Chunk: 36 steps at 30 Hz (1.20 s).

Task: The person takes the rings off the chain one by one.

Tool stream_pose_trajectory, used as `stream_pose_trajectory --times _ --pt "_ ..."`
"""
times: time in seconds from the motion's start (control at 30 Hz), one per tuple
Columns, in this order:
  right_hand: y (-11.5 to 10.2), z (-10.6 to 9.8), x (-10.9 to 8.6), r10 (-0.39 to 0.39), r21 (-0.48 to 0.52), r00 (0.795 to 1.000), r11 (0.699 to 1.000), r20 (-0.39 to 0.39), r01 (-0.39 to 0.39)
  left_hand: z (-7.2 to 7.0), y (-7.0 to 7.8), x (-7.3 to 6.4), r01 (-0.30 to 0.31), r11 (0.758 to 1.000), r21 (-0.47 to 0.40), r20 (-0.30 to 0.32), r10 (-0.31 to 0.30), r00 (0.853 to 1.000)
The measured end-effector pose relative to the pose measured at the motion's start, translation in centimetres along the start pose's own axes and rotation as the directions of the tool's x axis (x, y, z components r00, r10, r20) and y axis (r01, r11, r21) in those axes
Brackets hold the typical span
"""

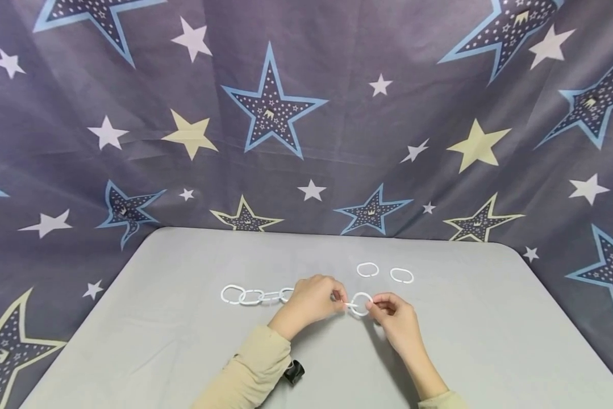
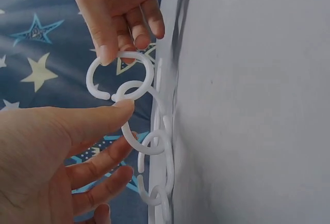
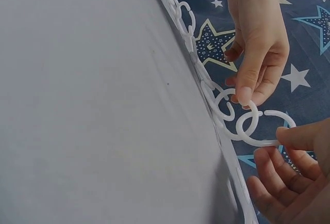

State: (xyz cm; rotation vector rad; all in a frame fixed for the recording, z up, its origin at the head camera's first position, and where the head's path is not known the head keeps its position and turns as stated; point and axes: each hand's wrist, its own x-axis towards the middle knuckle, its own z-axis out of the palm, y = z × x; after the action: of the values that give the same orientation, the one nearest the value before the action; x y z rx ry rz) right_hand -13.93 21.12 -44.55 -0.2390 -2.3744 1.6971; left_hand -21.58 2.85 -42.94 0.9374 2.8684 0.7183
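Observation:
Between thumb and fingertips, my left hand (image 1: 311, 301) pinches a white oval plastic chain link (image 2: 129, 128) at the near end of a white chain (image 1: 242, 296). My right hand (image 1: 398, 324) pinches another white link (image 2: 150, 74) by its edge. This link has a small gap in its loop and passes through the link in the left hand, as the left wrist view and right wrist view (image 3: 258, 143) show. Behind the left hand the chain trails leftward along the table. Part of it is hidden by that hand in the head view.
Two loose white links, one (image 1: 367, 276) nearer the hands and one (image 1: 401, 269) further right, lie on the grey-covered table (image 1: 132, 352). A star-patterned curtain (image 1: 337, 130) hangs behind it. A black object (image 1: 294, 372) sits at the left cuff.

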Motion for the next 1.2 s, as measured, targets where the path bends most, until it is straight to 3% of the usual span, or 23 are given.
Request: stream_pose_trajectory --times 0.37,0.6,0.83,1.2 --pt "0.0 0.7 -0.2 0.021 0.011 0.999 1.0 0.033 -0.022 -0.4 -0.4 -1.4 -0.01 0.999 0.039 -0.066 0.013 0.998" --pt "-0.3 0.2 0.2 0.002 -0.03 1.0 1.0 0.005 -0.002 -0.7 -0.4 -1.3 -0.022 0.998 0.053 -0.081 0.026 0.996" --pt "-0.9 0.2 1.2 -0.031 -0.053 0.998 0.998 0.048 0.033 -0.8 -0.4 -1.6 0.0 0.998 0.064 -0.103 0.006 0.995" --pt "-1.0 0.4 2.1 -0.043 -0.007 0.995 0.999 0.088 0.044 -1.1 0.1 -2.3 0.028 0.996 0.085 -0.191 -0.011 0.982"
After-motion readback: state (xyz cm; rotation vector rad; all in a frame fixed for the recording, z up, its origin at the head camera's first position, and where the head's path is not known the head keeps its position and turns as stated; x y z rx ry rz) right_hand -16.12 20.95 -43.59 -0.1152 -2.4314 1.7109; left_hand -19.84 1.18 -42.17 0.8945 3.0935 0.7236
